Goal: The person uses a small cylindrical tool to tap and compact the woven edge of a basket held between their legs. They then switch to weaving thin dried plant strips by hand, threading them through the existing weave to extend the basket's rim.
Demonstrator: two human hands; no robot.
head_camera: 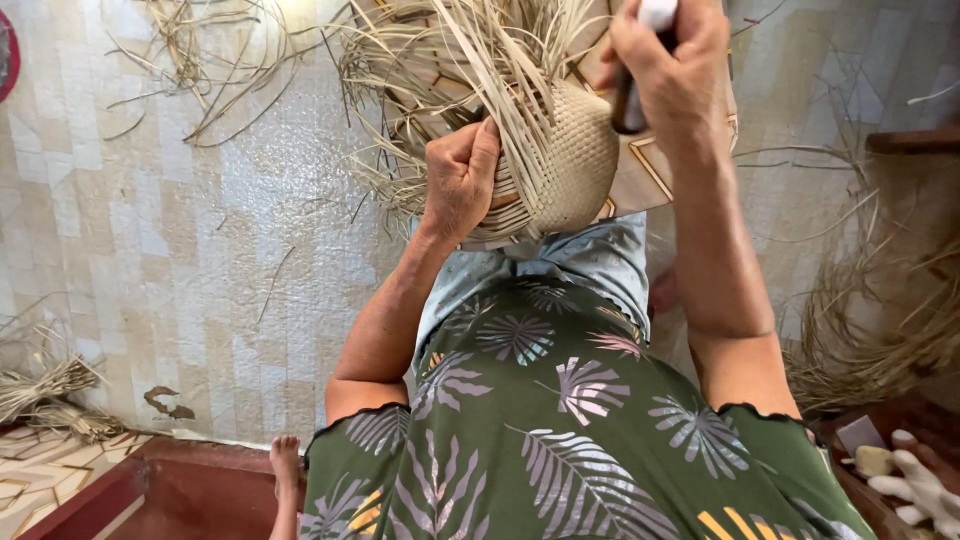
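Observation:
A half-woven straw hat [575,160] with a rounded crown rests on my lap, loose pale strands fanning up and out from it. My left hand [460,180] is clenched on a bundle of the straw strands at the crown's left side. My right hand [668,65] is closed around a dark-handled tool [628,105] with a white end, held against the crown's upper right. A flat patterned board [650,170] lies under the hat.
Loose straw [200,60] is scattered on the pale tiled floor at upper left. A straw bundle [45,390] lies at left, and a larger heap of straw [880,320] at right. A bare foot [285,465] and red step are at the bottom.

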